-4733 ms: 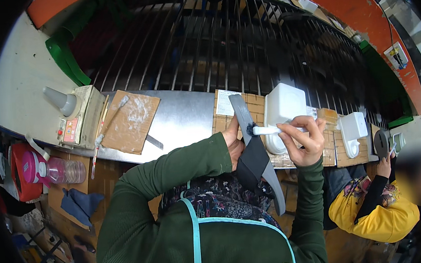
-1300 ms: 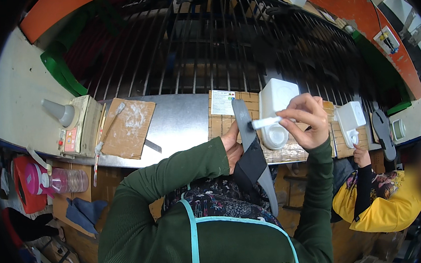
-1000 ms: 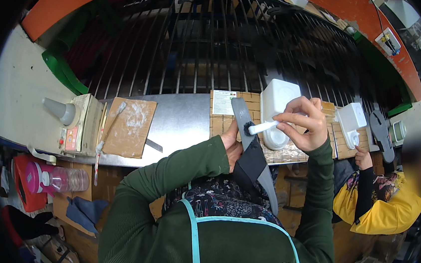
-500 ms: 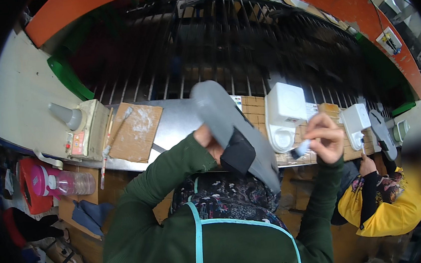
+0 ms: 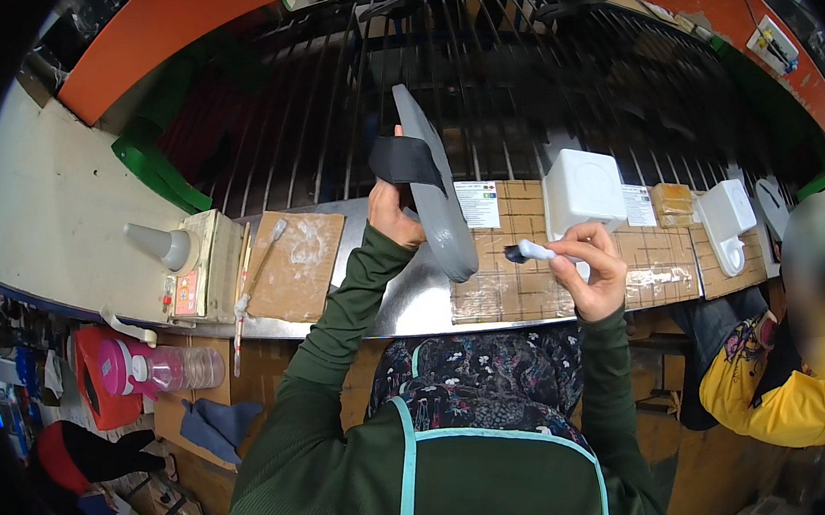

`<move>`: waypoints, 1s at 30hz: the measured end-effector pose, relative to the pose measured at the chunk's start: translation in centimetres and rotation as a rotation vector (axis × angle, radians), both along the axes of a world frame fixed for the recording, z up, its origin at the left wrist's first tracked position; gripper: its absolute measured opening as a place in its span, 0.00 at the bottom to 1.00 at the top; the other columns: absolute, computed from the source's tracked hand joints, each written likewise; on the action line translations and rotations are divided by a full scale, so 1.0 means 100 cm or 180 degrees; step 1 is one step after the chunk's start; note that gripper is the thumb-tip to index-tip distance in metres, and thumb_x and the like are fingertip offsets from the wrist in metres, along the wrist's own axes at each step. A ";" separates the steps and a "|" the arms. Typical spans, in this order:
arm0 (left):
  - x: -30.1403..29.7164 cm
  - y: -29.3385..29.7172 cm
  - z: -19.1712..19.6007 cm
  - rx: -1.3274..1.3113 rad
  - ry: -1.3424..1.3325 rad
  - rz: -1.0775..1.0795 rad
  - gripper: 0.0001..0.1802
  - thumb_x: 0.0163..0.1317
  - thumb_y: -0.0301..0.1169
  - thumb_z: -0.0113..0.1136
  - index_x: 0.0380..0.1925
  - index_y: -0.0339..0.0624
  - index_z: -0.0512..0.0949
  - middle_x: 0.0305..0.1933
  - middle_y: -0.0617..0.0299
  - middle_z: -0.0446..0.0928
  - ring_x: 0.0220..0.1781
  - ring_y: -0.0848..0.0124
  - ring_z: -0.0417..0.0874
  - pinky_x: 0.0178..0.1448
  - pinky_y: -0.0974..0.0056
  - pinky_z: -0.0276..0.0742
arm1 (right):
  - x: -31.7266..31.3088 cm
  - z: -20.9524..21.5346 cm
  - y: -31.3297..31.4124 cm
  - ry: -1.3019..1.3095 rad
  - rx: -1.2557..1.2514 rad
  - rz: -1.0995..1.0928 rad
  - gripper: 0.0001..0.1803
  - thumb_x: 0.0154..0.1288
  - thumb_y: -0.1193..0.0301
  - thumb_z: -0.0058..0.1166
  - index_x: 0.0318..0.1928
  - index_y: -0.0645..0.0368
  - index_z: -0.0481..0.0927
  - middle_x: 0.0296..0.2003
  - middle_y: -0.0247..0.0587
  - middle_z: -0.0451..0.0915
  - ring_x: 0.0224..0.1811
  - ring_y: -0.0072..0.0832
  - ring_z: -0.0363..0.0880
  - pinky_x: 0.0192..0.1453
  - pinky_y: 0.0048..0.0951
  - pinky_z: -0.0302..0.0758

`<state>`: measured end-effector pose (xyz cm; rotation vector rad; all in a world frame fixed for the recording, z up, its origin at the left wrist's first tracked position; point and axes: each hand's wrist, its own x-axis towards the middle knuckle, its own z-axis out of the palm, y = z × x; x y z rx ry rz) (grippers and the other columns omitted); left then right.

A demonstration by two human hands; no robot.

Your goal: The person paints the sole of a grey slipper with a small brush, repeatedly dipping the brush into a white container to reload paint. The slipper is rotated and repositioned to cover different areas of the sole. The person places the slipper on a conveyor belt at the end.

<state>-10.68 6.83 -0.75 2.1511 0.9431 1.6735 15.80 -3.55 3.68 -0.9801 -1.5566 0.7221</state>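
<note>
A steel workbench [image 5: 407,307] with a cardboard sheet [image 5: 295,265] and a long brush [image 5: 256,281] lying across it. A white cone-tipped bottle [image 5: 162,246] stands at the left. A pink water bottle [image 5: 162,370] lies below. A white tub [image 5: 580,190] sits on brown tiles.

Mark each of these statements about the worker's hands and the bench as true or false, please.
1. The left hand holds a grey sandal sole raised above the bench. True.
2. The right hand is empty. False: it holds a small white-handled brush with a dark tip.
3. The brush tip touches the sole. False: a gap shows between them.
4. A white box stands on the bench behind the right hand. True.
5. A pink bottle lies on top of the metal bench. False: it lies below the bench edge, at the person's left.
</note>
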 end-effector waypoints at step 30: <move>0.045 -0.047 -0.006 -0.2097 -0.3578 -0.2506 0.32 0.70 0.39 0.41 0.71 0.43 0.49 0.73 0.51 0.54 0.70 0.60 0.62 0.70 0.55 0.64 | -0.043 0.011 -0.016 -0.1121 0.0913 -0.0703 0.11 0.52 0.66 0.68 0.37 0.50 0.88 0.31 0.30 0.76 0.25 0.17 0.67 0.43 0.26 0.52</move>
